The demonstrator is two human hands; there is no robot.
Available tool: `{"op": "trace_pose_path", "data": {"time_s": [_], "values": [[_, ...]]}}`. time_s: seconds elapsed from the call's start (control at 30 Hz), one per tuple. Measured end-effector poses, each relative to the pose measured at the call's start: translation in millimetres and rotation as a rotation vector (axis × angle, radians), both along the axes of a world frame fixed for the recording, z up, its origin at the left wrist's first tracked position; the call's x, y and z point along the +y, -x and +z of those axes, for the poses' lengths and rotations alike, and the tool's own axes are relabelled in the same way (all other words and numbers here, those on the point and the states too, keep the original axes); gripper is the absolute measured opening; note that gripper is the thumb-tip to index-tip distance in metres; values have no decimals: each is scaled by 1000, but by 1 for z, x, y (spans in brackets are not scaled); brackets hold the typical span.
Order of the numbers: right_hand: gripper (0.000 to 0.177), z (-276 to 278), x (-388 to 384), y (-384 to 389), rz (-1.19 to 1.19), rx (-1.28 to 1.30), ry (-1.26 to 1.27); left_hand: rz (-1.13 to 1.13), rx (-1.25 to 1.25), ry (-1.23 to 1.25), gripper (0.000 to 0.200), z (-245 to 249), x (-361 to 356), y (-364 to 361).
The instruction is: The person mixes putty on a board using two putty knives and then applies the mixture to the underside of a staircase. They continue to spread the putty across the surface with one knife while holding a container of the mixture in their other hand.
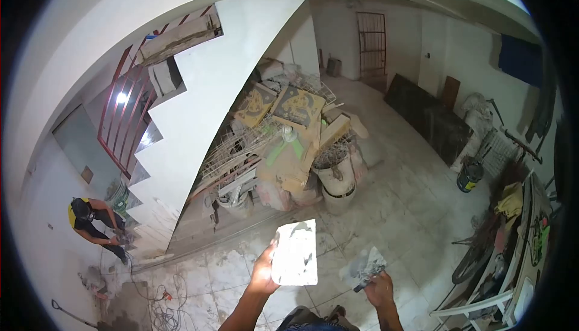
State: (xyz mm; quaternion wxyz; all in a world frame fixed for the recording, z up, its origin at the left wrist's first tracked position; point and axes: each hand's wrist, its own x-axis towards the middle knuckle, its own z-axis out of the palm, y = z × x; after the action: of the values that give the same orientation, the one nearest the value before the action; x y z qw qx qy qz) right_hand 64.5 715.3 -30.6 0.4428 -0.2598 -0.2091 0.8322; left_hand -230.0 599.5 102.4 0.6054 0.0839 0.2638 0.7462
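My left hand (263, 271) grips the left edge of a white rectangular tile-like slab (294, 254), brightly lit, with grey smears on its face. To the right, my right hand (379, 289) is closed around the dark handle of what looks like a trowel (363, 266), its blade covered with a lumpy grey-white material. The slab and the trowel are apart, both held above the tiled floor. My legs show at the bottom edge, between the forearms.
A stepped white staircase (205, 84) rises at left; a co-worker (90, 216) bends at its foot. Cables (172, 307) lie on the floor (253, 307). Ahead stands a debris pile with cardboard (295, 109) and a bucket (336, 177). A bicycle wheel (473, 258) stands at right.
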Motion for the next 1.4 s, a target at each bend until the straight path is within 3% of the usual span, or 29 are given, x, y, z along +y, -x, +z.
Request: {"op": "trace_pose_path", "data": {"time_s": [0.1,0.2,0.23,0.33,0.47,0.53,0.67,0.87,1.0,1.03,1.07,1.2,1.33,1.4], "values": [[49,2,33,35,92,213,151,21,110,-23,54,4,18,8],[41,-5,67,75,222,167,178,197,144,165,60,-4,41,26],[46,-7,80,87,268,169,173,206,187,152,60,-4,50,34],[36,6,118,122,248,-28,80,238,135,144,60,-18,83,71],[27,20,197,158,248,-764,-458,257,210,116,54,-27,150,130],[28,98,232,175,262,-1105,-640,229,231,101,53,-5,186,158],[41,205,284,222,-31,-861,-1445,139,231,-15,49,21,259,227],[66,271,368,279,-104,-964,-1927,152,200,-85,48,48,336,278],[67,301,415,312,-124,-919,-2069,157,206,-212,52,40,363,301],[66,308,428,319,-92,-908,-2136,184,184,-285,45,41,371,307],[66,315,443,328,-94,-838,-2226,195,164,-166,42,42,381,319],[60,336,490,362,-10,-528,-2366,216,115,-142,38,77,416,322],[44,340,532,390,161,-314,-2514,348,108,-43,39,89,440,310],[40,340,541,402,241,-366,-2573,376,128,-14,39,91,450,308]]}}
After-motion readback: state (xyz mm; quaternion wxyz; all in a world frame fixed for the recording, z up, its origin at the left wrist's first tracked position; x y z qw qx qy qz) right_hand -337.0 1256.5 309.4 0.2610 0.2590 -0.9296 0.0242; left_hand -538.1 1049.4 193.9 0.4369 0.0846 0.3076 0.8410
